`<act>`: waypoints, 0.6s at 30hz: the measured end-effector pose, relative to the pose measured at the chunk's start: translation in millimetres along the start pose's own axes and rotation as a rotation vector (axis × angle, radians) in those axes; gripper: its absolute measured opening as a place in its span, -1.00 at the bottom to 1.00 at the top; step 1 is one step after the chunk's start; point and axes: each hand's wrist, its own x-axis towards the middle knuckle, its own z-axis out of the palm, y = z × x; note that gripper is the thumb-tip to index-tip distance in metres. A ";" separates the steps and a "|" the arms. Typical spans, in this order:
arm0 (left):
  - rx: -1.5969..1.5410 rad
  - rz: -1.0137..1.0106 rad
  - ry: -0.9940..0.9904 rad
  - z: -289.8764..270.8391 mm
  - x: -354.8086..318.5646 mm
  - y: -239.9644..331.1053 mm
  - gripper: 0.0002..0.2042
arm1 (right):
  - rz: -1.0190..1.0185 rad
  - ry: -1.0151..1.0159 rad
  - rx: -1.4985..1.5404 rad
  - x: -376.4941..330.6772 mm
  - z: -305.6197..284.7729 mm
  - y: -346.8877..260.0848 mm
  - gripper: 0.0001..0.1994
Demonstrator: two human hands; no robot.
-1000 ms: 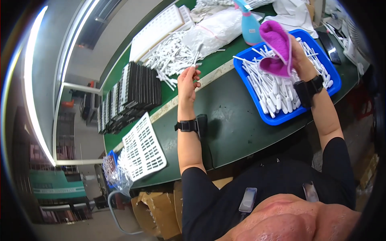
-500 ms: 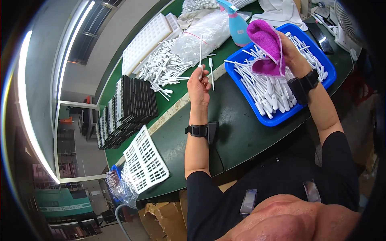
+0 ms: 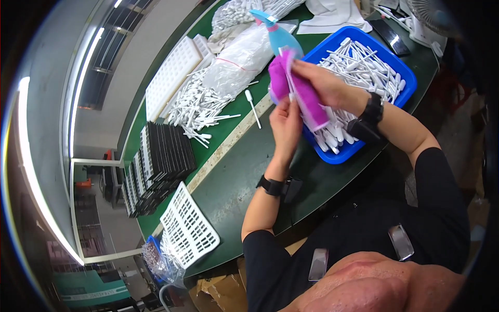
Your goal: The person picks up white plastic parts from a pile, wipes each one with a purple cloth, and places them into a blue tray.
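The cloth at the fingers is showing magenta; just beside them, the tray is shining blue under white sticks; beyond them, the bottle is showing light blue.

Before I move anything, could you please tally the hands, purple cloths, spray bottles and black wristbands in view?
Hands: 2
Purple cloth: 1
Spray bottle: 1
Black wristbands: 2
Total: 6
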 end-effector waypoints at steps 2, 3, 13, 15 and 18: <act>0.146 0.109 -0.059 11.1 -6.0 -1.9 -0.76 | -0.062 0.037 -0.114 -1.6 -14.8 -2.8 -0.72; 0.111 -0.034 -0.119 17.4 -8.4 7.0 -0.77 | -0.113 0.068 -0.228 0.5 -25.7 -1.8 -0.72; -0.522 -0.442 -0.231 31.1 -19.5 30.9 -0.78 | -0.010 -0.789 0.303 29.8 -57.8 -11.9 -0.71; -0.437 -0.369 -0.152 30.3 -17.8 29.9 -0.79 | 0.062 -0.272 -0.173 -7.8 -15.4 -4.6 -0.70; -0.271 -0.229 -0.022 29.1 -18.6 31.1 -0.79 | 0.079 -0.145 -0.392 -15.8 -13.1 -9.4 -0.69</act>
